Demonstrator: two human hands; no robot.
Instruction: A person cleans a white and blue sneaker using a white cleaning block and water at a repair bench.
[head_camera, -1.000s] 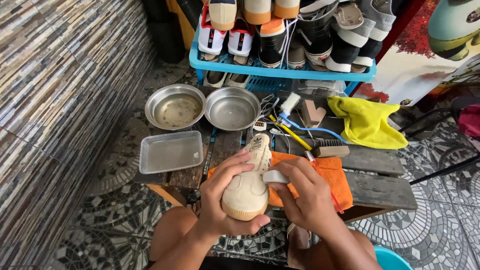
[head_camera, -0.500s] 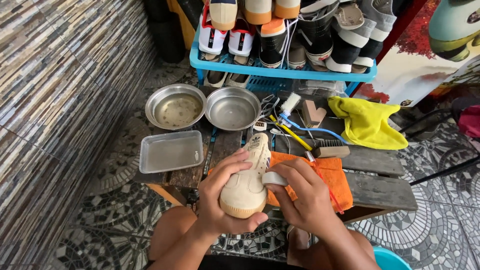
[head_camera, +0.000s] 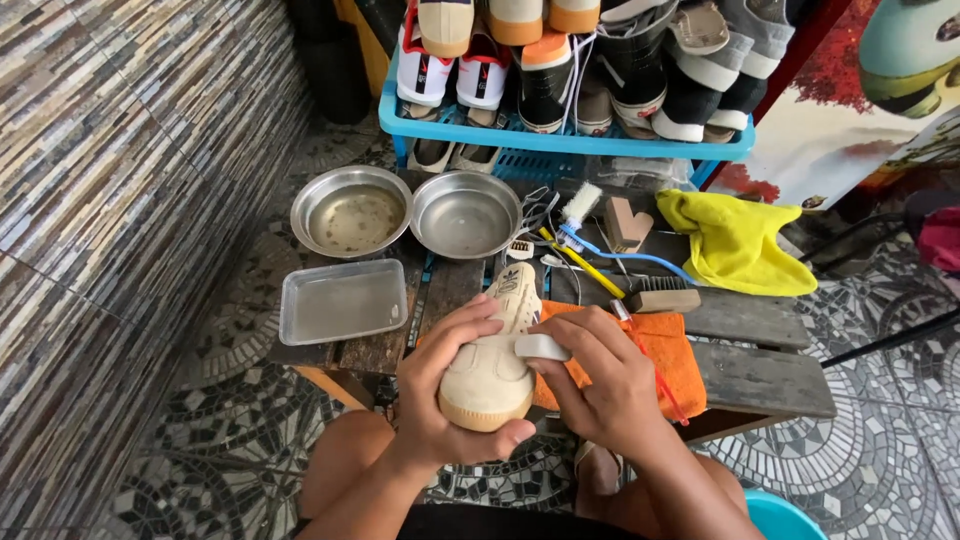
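Cradling a cream suede shoe (head_camera: 492, 370) from below and from its left side, the left hand (head_camera: 440, 400) wraps its fingers around the toe end. Just right of it, the right hand (head_camera: 600, 385) pinches a small white eraser block (head_camera: 542, 347) against the shoe's upper. Beneath that hand lies an orange cloth (head_camera: 672, 350); beyond both hands sit two steel bowls (head_camera: 352, 210) on the wooden bench (head_camera: 760, 375).

A large printed poster (head_camera: 850, 120) stands at the upper right behind the blue shoe rack (head_camera: 560, 140), showing a pale ground, dark red foliage and part of a green and cream rounded figure in its top corner. The cream shoe (head_camera: 495, 365) carries a dark printed label (head_camera: 510, 283) on its tongue. No packages or screens show.
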